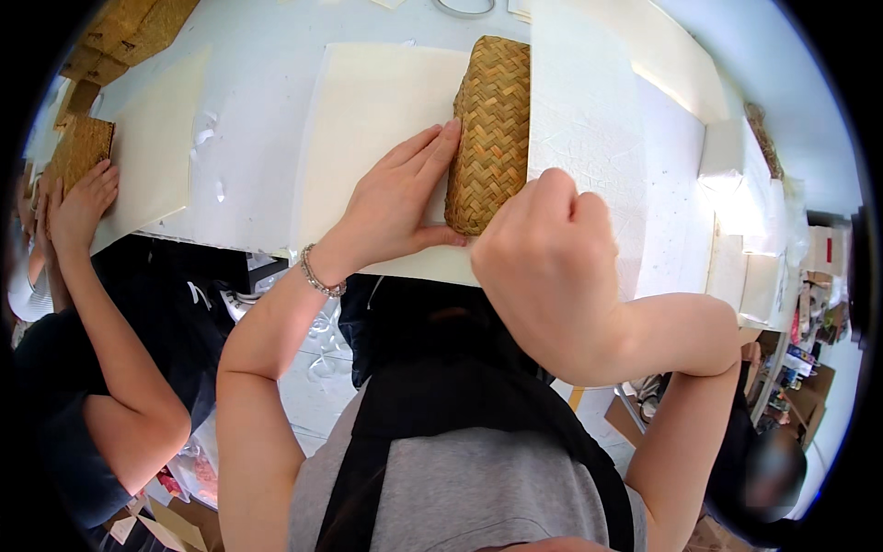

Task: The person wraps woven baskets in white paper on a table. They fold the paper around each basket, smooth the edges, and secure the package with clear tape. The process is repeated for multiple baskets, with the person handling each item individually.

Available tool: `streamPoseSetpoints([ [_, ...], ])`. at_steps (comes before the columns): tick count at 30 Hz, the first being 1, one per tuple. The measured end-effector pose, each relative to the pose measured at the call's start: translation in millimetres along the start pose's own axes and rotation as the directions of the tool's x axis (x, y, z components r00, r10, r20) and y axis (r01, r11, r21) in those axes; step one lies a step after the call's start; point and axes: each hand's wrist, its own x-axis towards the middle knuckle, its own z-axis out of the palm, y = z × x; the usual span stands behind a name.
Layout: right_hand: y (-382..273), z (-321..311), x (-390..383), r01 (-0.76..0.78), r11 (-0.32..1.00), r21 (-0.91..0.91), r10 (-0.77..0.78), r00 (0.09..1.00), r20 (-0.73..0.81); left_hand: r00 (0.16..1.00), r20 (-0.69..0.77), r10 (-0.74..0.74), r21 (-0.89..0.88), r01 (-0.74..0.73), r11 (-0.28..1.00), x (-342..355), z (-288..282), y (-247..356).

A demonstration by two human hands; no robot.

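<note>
A woven straw box [489,129] lies on a cream sheet [368,97], partly bordered on the right by a white wrinkled sheet [589,110]. My left hand [395,193], with a bead bracelet [320,271] at the wrist, holds the box's left side, fingers extended along it and thumb at its bottom corner. My right hand [547,276] is closed in a fist just below and right of that corner, at the white sheet's edge; whatever is in its fingers is hidden.
At left a co-worker's hand [83,202] rests on another straw box [83,147]; more boxes [124,32] sit above. White wrapped blocks [736,156] line the table's right end. Beyond are cluttered shelves [805,322] and another person [754,460].
</note>
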Motion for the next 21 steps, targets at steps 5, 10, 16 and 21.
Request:
streamPoseSetpoints([
  [5, 56.9, 17.9, -2.2, 0.237, 0.538, 0.809, -0.166, 0.971, -0.173, 0.999, 0.003, -0.047, -0.027, 0.048, 0.998, -2.5, -3.7, 1.3],
  [10, 108.6, 91.1, -7.2, 0.202, 0.368, 0.908, 0.118, 0.958, -0.261, 1.0, 0.005, -0.024, -0.045, 0.024, 0.999, -1.9, 0.3, 3.6],
  [16, 94.1, 140.2, -37.9, 0.17, 0.404, 0.899, 0.245, 0.926, -0.286, 0.993, 0.077, -0.094, 0.004, 0.094, 0.996, 0.8, -3.0, 16.3],
  [21, 118.5, 226.7, -85.3, -0.312, 0.183, 0.932, 0.973, 0.195, -0.126, 0.987, 0.104, -0.119, 0.012, 0.119, 0.993, 0.2, -5.5, 18.6],
])
